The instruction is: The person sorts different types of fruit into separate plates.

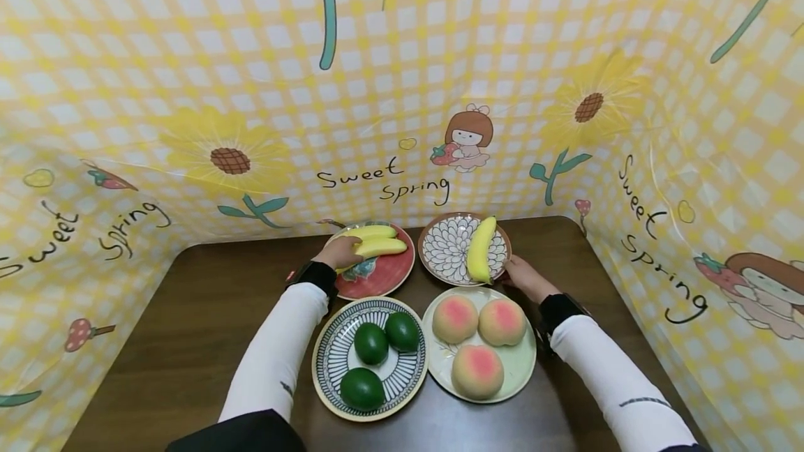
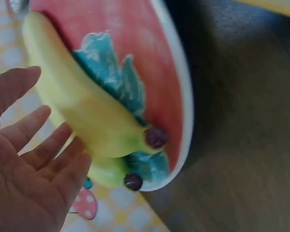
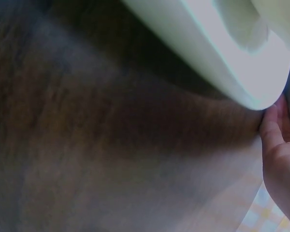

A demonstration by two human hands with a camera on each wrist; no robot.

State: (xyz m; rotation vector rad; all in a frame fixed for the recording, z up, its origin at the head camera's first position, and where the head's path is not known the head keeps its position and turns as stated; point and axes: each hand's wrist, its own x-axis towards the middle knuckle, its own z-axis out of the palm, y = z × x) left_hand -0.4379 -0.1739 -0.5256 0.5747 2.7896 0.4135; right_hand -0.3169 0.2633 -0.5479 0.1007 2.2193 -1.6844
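My left hand (image 1: 339, 253) is over the left edge of a red plate (image 1: 392, 277), beside two yellow bananas (image 1: 380, 247). In the left wrist view its fingers (image 2: 58, 147) are spread and loosely extended next to the bananas, not wrapped round them. A single banana (image 1: 480, 250) lies on the right part of a brown-rimmed plate with a petal pattern (image 1: 442, 250). At that plate's right rim, my right hand (image 1: 530, 279) touches the edge. The right wrist view shows this hand (image 3: 280, 145) only partly; its fingertips are hidden behind a pale green plate (image 3: 217, 53).
Nearer to me, a striped plate (image 1: 323, 361) holds three dark green fruits (image 1: 371, 344). To its right, the pale green plate holds three peaches (image 1: 477, 372). The plates stand close together on a brown table (image 1: 188, 340), with a yellow checked cloth (image 1: 283, 103) rising behind and at the sides.
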